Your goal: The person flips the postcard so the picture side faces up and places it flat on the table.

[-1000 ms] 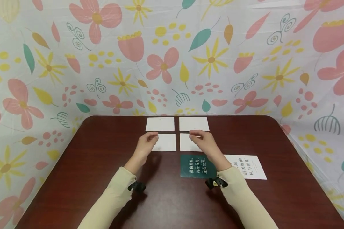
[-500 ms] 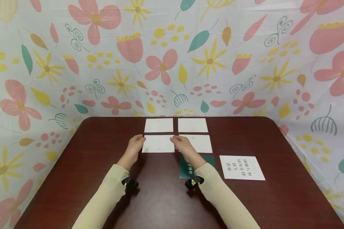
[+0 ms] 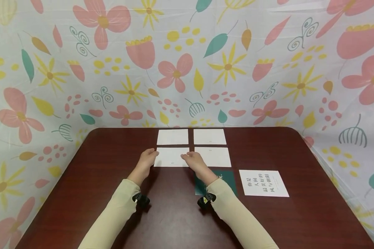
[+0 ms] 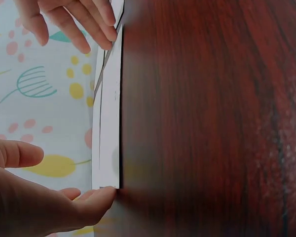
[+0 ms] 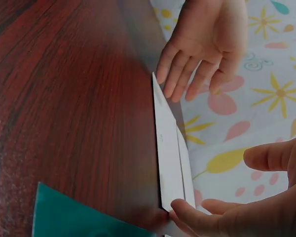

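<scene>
A white card [image 3: 171,157] lies flat in the nearer row, to the left. My left hand [image 3: 147,160] is at its left edge; in the left wrist view the fingertips [image 4: 106,195] meet the card's end and the thumb stands apart. My right hand [image 3: 195,162] is at the card's right edge, its fingertips [image 5: 180,205] against that end and its thumb held away. Neither hand pinches the card. Beside it, a second white card [image 3: 215,159] is partly behind the right hand. Under the right wrist, a dark green card [image 3: 225,178] is partly hidden.
Two more white cards [image 3: 172,137] form the far row along the back edge of the dark red table [image 3: 96,180]. A white card with printed characters [image 3: 263,183] lies at the right. Behind the table hangs a flower-patterned cloth [image 3: 180,41].
My right hand has moved left, from over the near right card to the near left card's right edge. My left hand has shifted left and lower, to that card's left edge.
</scene>
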A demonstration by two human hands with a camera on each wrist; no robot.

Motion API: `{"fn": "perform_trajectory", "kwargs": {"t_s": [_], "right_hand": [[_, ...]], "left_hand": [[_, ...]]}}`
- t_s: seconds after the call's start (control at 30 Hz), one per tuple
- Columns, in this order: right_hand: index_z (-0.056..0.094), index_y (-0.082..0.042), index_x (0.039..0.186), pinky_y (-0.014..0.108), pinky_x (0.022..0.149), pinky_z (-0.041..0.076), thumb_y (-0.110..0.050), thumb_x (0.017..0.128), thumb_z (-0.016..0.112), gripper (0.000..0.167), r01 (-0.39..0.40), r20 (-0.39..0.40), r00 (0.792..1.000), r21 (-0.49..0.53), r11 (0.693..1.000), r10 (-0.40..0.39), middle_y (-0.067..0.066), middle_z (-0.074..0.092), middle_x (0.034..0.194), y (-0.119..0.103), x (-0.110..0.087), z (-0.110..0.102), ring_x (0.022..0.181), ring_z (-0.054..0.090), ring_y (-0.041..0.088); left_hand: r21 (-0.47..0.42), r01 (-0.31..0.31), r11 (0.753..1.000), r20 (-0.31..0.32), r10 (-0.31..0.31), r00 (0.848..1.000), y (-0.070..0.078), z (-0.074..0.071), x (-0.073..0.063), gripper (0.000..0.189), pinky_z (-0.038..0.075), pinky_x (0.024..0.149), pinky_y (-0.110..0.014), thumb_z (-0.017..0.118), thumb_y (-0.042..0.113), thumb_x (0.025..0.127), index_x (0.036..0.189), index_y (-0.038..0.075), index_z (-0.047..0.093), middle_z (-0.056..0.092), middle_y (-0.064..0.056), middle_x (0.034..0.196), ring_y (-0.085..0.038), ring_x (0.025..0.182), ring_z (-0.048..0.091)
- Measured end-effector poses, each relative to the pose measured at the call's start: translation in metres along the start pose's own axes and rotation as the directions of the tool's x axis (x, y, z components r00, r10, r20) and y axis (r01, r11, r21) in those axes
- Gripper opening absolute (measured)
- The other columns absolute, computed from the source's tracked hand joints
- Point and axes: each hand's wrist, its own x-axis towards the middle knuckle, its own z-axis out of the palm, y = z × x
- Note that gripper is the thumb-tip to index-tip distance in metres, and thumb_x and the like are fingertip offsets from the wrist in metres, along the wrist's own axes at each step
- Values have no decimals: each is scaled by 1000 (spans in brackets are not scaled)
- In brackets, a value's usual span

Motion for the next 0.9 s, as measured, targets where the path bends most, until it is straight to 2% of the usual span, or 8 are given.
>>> {"fn": "perform_trajectory", "kwargs": {"t_s": [0.27, 0.47, 0.67, 0.77, 0.9], "right_hand": [[38, 12, 140, 50, 108, 32, -24, 97, 53, 58, -13, -26, 1000, 18, 1000, 13, 27, 38, 145, 1, 4, 4, 135, 35, 39], [38, 12, 139, 50, 108, 32, -22, 96, 53, 58, -11, -38, 999, 20, 1000, 12, 28, 37, 145, -1, 5, 7, 135, 35, 39], [38, 11, 140, 50, 108, 33, -19, 95, 53, 56, -9, -45, 999, 29, 1000, 10, 27, 38, 144, -2, 5, 7, 134, 36, 39], [37, 12, 140, 49, 106, 35, -17, 95, 52, 55, 4, -53, 999, 44, 999, -2, 28, 41, 141, -3, 6, 6, 130, 42, 38], [37, 12, 140, 47, 103, 39, -14, 96, 51, 53, 15, -55, 998, 77, 997, -11, 28, 45, 136, -4, 6, 5, 119, 52, 39]], "left_hand": [[-39, -9, 999, -7, 9, 1000, -2, -4, -1, 53, 29, 110, -50, 46, 7, 96, 141, -17, 29, 31, -35, 145, -43, 134, 32], [2, 10, 1000, 2, -10, 1000, -3, -6, -1, 53, 23, 112, -51, 46, 10, 97, 140, -17, 31, 29, -31, 147, -44, 136, 28], [30, 18, 999, -16, -18, 1000, -4, -10, 0, 50, 23, 112, -50, 46, 8, 95, 138, -17, 36, 31, -30, 147, -41, 138, 26], [37, 3, 999, -35, -1, 999, -5, -13, 1, 47, 25, 111, -50, 45, 4, 95, 137, -16, 40, 36, -31, 144, -41, 137, 29], [34, -16, 999, -72, 18, 997, -6, -16, 2, 39, 34, 106, -47, 47, 1, 95, 132, -12, 49, 44, -30, 135, -39, 128, 40]]}}
